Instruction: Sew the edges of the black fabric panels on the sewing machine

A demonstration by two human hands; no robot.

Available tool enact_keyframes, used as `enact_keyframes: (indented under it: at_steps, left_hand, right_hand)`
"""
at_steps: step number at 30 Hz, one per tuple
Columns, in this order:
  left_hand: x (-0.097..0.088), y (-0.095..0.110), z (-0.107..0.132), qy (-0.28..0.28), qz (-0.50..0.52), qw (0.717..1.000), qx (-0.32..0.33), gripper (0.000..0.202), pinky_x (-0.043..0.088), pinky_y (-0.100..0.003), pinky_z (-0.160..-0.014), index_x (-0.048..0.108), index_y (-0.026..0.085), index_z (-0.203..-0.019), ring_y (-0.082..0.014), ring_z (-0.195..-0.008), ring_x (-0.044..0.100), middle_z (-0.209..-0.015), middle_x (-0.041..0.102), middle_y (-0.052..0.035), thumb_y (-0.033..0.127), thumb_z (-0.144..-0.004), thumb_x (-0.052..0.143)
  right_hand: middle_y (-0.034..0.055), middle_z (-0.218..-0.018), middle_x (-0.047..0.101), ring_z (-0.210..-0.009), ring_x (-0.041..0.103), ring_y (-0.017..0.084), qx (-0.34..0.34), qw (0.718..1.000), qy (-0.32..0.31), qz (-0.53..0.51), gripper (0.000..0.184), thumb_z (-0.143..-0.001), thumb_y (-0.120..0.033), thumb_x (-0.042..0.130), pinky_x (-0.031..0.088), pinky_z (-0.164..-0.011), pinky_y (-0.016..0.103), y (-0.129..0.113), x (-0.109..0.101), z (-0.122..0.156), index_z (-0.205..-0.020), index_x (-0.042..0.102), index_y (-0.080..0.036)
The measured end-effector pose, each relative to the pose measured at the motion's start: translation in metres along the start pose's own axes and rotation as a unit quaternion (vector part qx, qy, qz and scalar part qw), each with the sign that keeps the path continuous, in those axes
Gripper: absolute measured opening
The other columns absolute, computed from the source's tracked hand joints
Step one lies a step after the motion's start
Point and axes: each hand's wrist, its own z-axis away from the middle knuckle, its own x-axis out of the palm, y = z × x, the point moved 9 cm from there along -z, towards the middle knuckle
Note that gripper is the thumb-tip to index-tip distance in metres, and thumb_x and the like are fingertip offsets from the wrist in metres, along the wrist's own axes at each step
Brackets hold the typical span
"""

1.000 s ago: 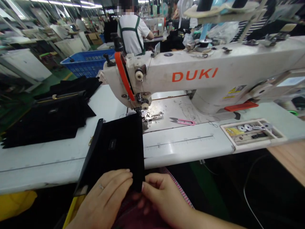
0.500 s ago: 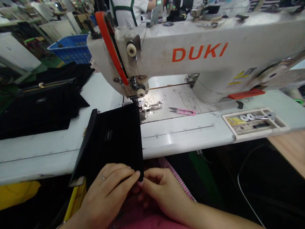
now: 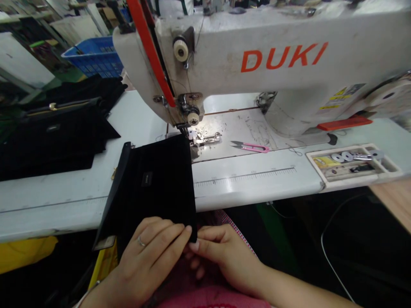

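Note:
A black fabric panel (image 3: 167, 184) with a small dark label runs from the sewing machine's (image 3: 221, 55) needle area to the table's front edge and hangs over it. My left hand (image 3: 150, 252), wearing a ring, lies over the panel's near end with its fingers together and the thumb side hidden, gripping the fabric. With thumb and forefinger, my right hand (image 3: 215, 252) pinches the panel's near right corner. The two hands almost touch there. The panel's far right corner sits by the presser foot (image 3: 191, 136). A stiff dark strip with a metal fitting borders its left side.
Pink-handled thread snips (image 3: 250, 147) lie on the machine bed. A white tray (image 3: 353, 164) with bobbins is set in the table at right. Stacked black pieces (image 3: 61, 128) lie at left, a blue crate (image 3: 93, 57) behind them. Yellow material (image 3: 28, 254) shows below the table.
The view has shifted slightly closer to the machine. Both hands keep their hold at the panel's near corner, and the fabric stays in nearly the same place.

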Motion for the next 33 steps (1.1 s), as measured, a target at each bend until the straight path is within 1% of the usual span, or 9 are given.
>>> enact_keyframes:
  at_steps: [2, 4, 6, 8, 10, 14, 21, 30, 33]
  left_hand:
    - [0.000, -0.001, -0.001, -0.003, 0.009, 1.000, -0.003, 0.037, 0.047, -0.043, -0.097, 0.058, 0.016, -0.134, -0.0220, -0.107, 0.061, -0.114, 0.070, -0.0076, 0.006, -0.098, 0.052]
    - [0.001, -0.002, -0.001, -0.005, 0.022, 1.000, -0.010, 0.038, 0.048, -0.044, -0.097, 0.057, 0.015, -0.135, -0.0220, -0.106, 0.061, -0.114, 0.070, -0.0080, 0.005, -0.098, 0.052]
    - [0.002, -0.003, -0.002, -0.006, 0.032, 0.999, -0.017, 0.039, 0.049, -0.043, -0.096, 0.057, 0.015, -0.135, -0.0222, -0.105, 0.062, -0.114, 0.070, -0.0084, 0.005, -0.098, 0.052]
    - [0.001, -0.003, -0.002, 0.003, 0.032, 0.999, -0.018, 0.040, 0.049, -0.043, -0.095, 0.057, 0.016, -0.135, -0.0222, -0.104, 0.062, -0.113, 0.070, -0.0083, 0.004, -0.098, 0.052]
    - [0.001, -0.002, -0.002, 0.006, 0.027, 1.000, -0.010, 0.040, 0.050, -0.043, -0.095, 0.057, 0.015, -0.135, -0.0222, -0.105, 0.062, -0.113, 0.070, -0.0084, 0.004, -0.097, 0.052]
    - [0.000, 0.000, -0.003, 0.002, 0.002, 1.000, 0.000, 0.037, 0.050, -0.043, -0.096, 0.059, 0.015, -0.132, -0.0216, -0.105, 0.063, -0.113, 0.071, -0.0082, 0.004, -0.097, 0.053]
    - [-0.007, 0.002, -0.005, 0.028, -0.007, 1.000, 0.005, 0.035, 0.051, -0.040, -0.095, 0.061, 0.014, -0.130, -0.0205, -0.103, 0.064, -0.110, 0.072, -0.0073, 0.005, -0.097, 0.054]
    - [-0.004, 0.004, -0.006, 0.024, -0.011, 1.000, 0.015, 0.034, 0.047, -0.042, -0.102, 0.063, 0.015, -0.128, -0.0216, -0.107, 0.062, -0.111, 0.072, -0.0072, 0.006, -0.098, 0.049]
    - [-0.006, 0.005, -0.007, 0.015, -0.012, 1.000, 0.024, 0.035, 0.045, -0.039, -0.106, 0.064, 0.014, -0.128, -0.0209, -0.110, 0.062, -0.115, 0.072, -0.0071, 0.006, -0.099, 0.046]
  right_hand:
    - [0.0011, -0.073, 0.064, -0.063, 0.059, 0.011, -0.008, 0.999, -0.011, 0.031, 0.041, -0.084, -0.054, 0.073, 0.050, -0.063, 0.027, -0.002, 0.000, 0.004, -0.083, 0.075, -0.014]
    - [0.0021, -0.077, 0.066, -0.071, 0.062, 0.013, -0.073, 0.989, 0.009, 0.129, 0.028, -0.087, -0.042, 0.071, 0.050, -0.069, 0.028, -0.016, -0.004, 0.010, -0.080, 0.075, -0.016]
    - [0.0019, -0.079, 0.067, -0.077, 0.062, 0.014, -0.165, 0.950, 0.065, 0.256, 0.015, -0.086, -0.029, 0.071, 0.048, -0.073, 0.029, -0.037, -0.009, 0.019, -0.076, 0.074, -0.018]
    - [0.0007, -0.078, 0.066, -0.076, 0.060, 0.014, -0.207, 0.915, 0.114, 0.326, 0.009, -0.083, -0.022, 0.072, 0.046, -0.073, 0.028, -0.051, -0.012, 0.025, -0.075, 0.072, -0.018]
    - [-0.0005, -0.077, 0.065, -0.072, 0.059, 0.013, -0.175, 0.932, 0.124, 0.292, 0.009, -0.081, -0.024, 0.074, 0.045, -0.068, 0.026, -0.049, -0.016, 0.022, -0.076, 0.069, -0.019]
    - [-0.0019, -0.070, 0.063, -0.065, 0.057, 0.012, -0.060, 0.988, 0.095, 0.102, 0.027, -0.075, -0.039, 0.082, 0.044, -0.062, 0.024, -0.025, -0.018, 0.009, -0.078, 0.066, -0.017]
    - [-0.0015, -0.070, 0.065, -0.056, 0.062, 0.011, 0.006, 0.999, 0.032, -0.041, 0.043, -0.069, -0.050, 0.085, 0.047, -0.059, 0.025, -0.001, -0.010, 0.001, -0.085, 0.064, -0.015]
    - [-0.0029, -0.068, 0.062, -0.054, 0.059, 0.010, 0.024, 0.998, 0.042, -0.029, 0.047, -0.067, -0.056, 0.084, 0.047, -0.058, 0.025, 0.004, -0.009, -0.003, -0.078, 0.061, -0.016]
    - [-0.0010, -0.070, 0.061, -0.060, 0.059, 0.013, -0.031, 0.993, 0.045, 0.102, 0.034, -0.077, -0.047, 0.078, 0.048, -0.059, 0.026, -0.007, -0.012, 0.000, -0.076, 0.061, -0.017]
